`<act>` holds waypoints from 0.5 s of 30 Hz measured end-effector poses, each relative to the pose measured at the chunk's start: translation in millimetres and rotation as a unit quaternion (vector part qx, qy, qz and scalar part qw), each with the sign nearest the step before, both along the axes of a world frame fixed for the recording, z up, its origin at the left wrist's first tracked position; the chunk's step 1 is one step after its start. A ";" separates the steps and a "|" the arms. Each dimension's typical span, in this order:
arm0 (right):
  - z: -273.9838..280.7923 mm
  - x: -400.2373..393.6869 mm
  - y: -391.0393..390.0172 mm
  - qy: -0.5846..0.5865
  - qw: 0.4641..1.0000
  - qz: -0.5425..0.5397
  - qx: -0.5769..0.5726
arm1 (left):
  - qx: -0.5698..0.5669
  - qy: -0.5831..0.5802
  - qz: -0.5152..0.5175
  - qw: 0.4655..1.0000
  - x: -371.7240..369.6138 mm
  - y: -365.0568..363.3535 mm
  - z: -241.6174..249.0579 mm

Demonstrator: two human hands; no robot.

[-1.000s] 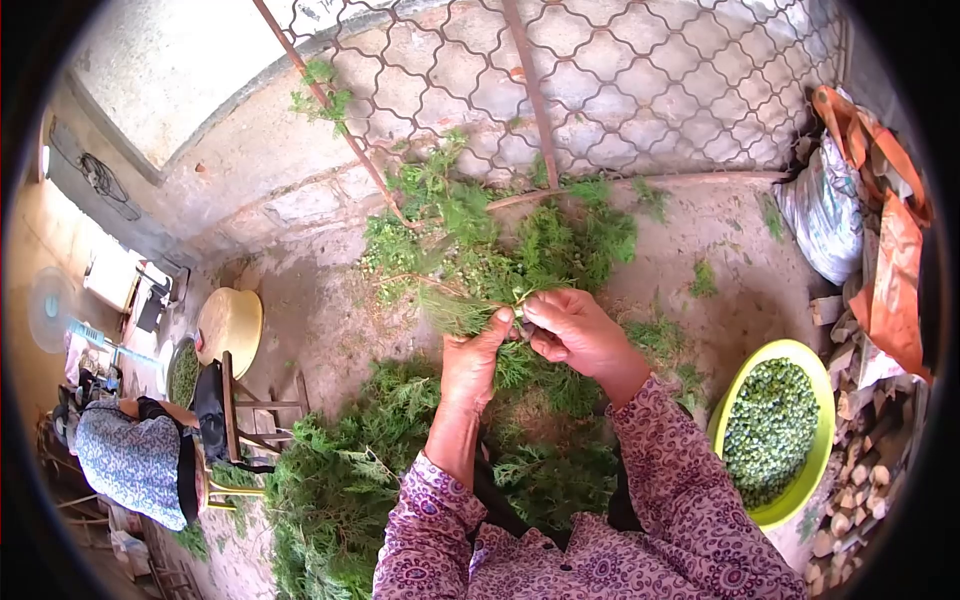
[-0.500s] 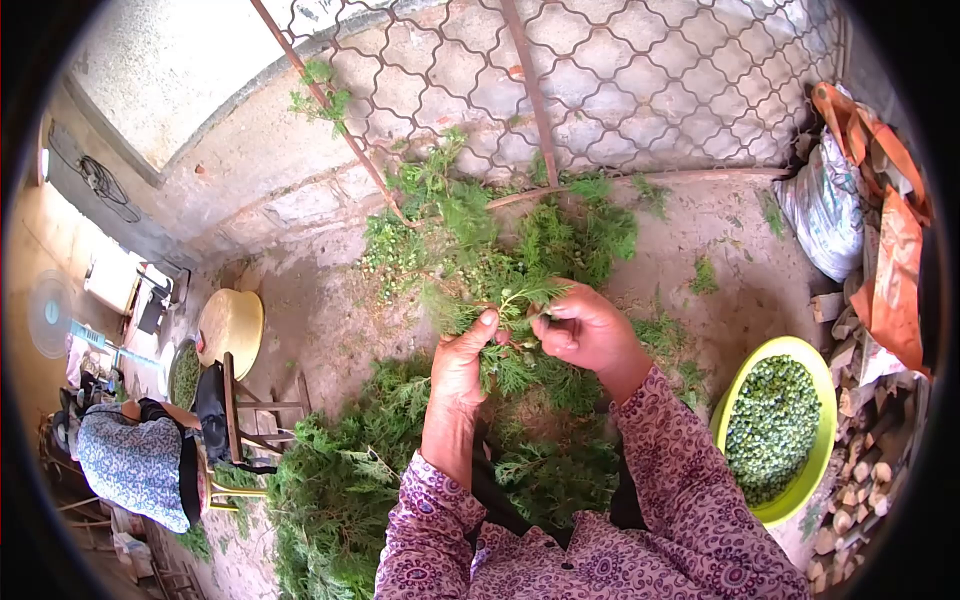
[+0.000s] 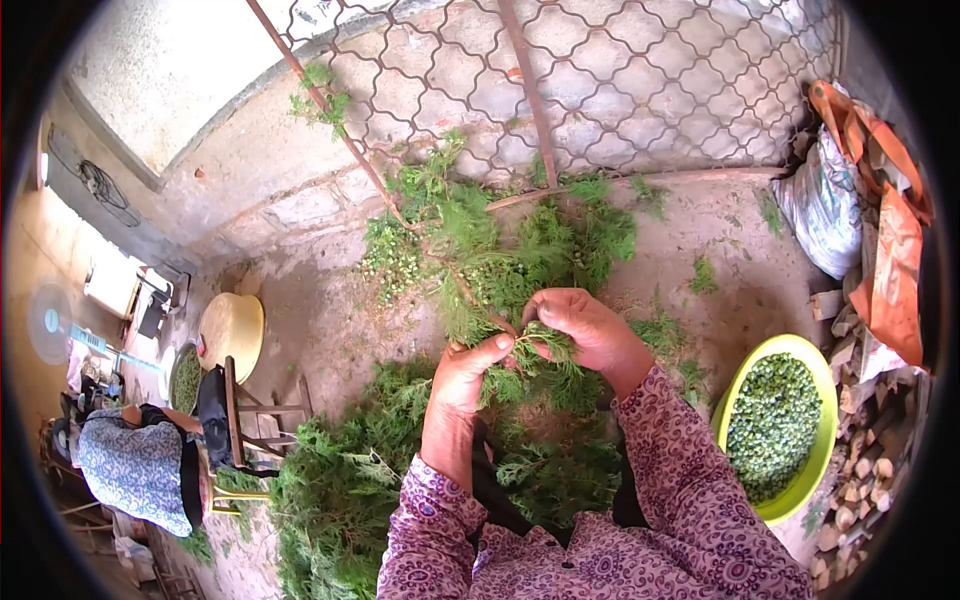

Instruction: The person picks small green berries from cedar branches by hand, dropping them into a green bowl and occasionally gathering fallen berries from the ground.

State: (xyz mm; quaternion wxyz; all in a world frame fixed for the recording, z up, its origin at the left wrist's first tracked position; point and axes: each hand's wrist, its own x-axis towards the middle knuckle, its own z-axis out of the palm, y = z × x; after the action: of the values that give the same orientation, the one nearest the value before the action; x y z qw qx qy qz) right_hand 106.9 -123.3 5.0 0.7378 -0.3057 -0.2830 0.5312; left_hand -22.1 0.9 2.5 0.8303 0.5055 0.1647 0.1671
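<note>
Head cam view: my left hand (image 3: 460, 380) pinches a green sprig (image 3: 556, 346) over the branches (image 3: 560, 482), and my right hand (image 3: 592, 332) just came back in, fingers curled, can't tell if gripping, so both are at that sprig now.

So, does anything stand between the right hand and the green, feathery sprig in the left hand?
Nothing visible does: the bare right hand appears right up against the green, feathery sprig, which the bare left hand pinches.
</note>
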 end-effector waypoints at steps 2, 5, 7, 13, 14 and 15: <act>-8.8 3.3 1.0 -0.049 0.998 0.007 -0.025 | 0.005 0.016 0.011 1.000 0.6 -0.8 2.8; -3.1 -0.5 -1.3 -0.074 0.996 0.002 -0.041 | 0.003 0.007 0.006 1.000 0.8 -2.0 1.6; -5.1 -1.5 -1.3 -0.057 0.998 0.000 -0.034 | -0.011 0.000 -0.010 1.000 0.1 -2.0 0.6; -11.8 3.1 -3.7 0.088 0.996 0.024 -0.001 | -0.088 -0.069 -0.064 0.992 2.9 4.7 -15.0; -12.9 6.1 -4.9 0.176 0.981 0.066 0.038 | -0.142 -0.112 -0.075 0.981 3.3 6.0 -18.1; -7.3 5.6 -5.5 0.179 0.982 0.037 0.041 | -0.111 -0.107 -0.076 0.985 3.6 6.2 -16.7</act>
State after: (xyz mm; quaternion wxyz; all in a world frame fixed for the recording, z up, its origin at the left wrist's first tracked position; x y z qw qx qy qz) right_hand 112.5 -128.8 -2.3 0.7684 -0.1645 -0.1794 0.5919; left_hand -18.5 7.0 -14.2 0.9043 0.4006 0.0532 0.1377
